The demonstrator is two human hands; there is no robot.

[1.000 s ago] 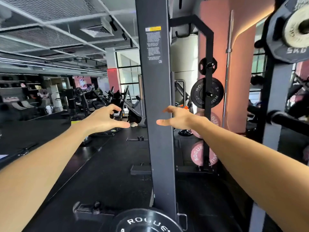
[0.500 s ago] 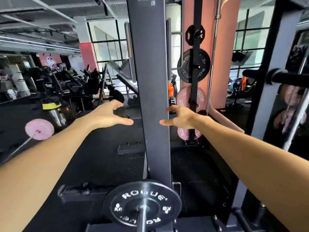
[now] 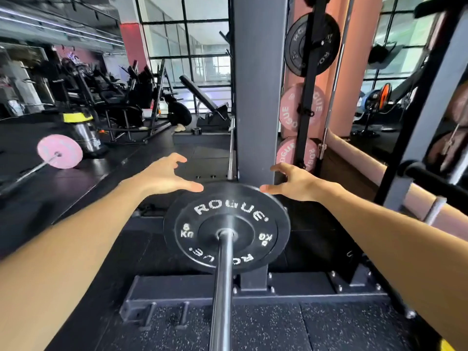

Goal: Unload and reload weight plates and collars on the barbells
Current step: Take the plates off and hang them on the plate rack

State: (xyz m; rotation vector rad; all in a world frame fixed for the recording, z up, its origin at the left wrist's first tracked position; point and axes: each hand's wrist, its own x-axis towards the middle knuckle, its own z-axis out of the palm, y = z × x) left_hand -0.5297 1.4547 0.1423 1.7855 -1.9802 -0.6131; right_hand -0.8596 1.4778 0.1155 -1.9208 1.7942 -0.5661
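Note:
A black Rogue weight plate (image 3: 226, 228) sits on the sleeve of a barbell (image 3: 221, 287) that runs toward me, low in front of the rack upright. My left hand (image 3: 164, 174) hovers at the plate's upper left rim, fingers spread and thumb near the edge. My right hand (image 3: 293, 183) hovers at the upper right rim, fingers likewise spread. Neither hand holds the plate. No collar shows on the sleeve in front of the plate.
The grey rack upright (image 3: 257, 84) rises just behind the plate. Black and pink plates (image 3: 300, 111) hang on a storage post at right. Another barbell with a pink plate (image 3: 60, 151) lies on the floor at left, beside a steel vacuum (image 3: 84, 131). Benches stand further back.
The view has tilted down and the black plate now fills the centre. Both hands have dropped from either side of the upright to the plate's upper rim.

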